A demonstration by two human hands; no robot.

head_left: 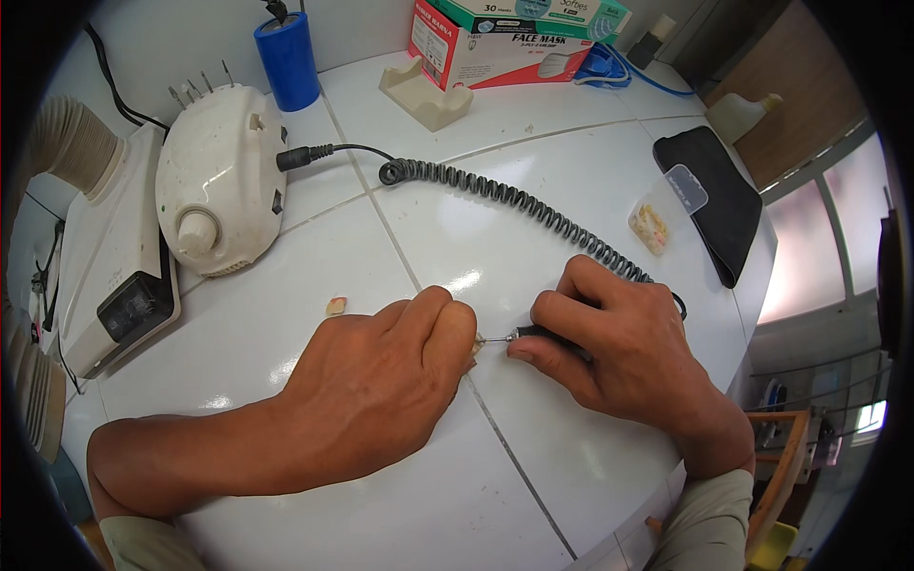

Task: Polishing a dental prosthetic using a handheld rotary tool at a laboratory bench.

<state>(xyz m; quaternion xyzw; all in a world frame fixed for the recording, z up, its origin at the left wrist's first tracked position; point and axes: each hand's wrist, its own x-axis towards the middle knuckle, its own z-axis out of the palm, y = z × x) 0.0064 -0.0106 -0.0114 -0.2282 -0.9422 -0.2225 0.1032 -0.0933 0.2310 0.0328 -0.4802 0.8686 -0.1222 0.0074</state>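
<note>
My right hand point(624, 347) is closed round a black rotary handpiece point(541, 333), whose thin metal bit point(497, 339) points left. A coiled black cord runs back from that hand. Pinched in the fingers of my left hand point(395, 366) is a small pale piece with a pinkish edge point(478, 348). Most of it is hidden by the fingers, and the bit's tip meets or nearly meets it; I cannot tell which. On the tiles beyond my left hand lies a small pink and cream piece point(336, 306).
At the left stand a white control box with a knob point(219, 181) and a white machine with a hose point(119, 257). The coiled cord point(514, 198) crosses the tiled table. Behind are a blue cylinder point(287, 62), a beige stand point(425, 95) and mask boxes point(514, 57). An open clear box point(649, 228) and black pouch point(714, 200) lie right.
</note>
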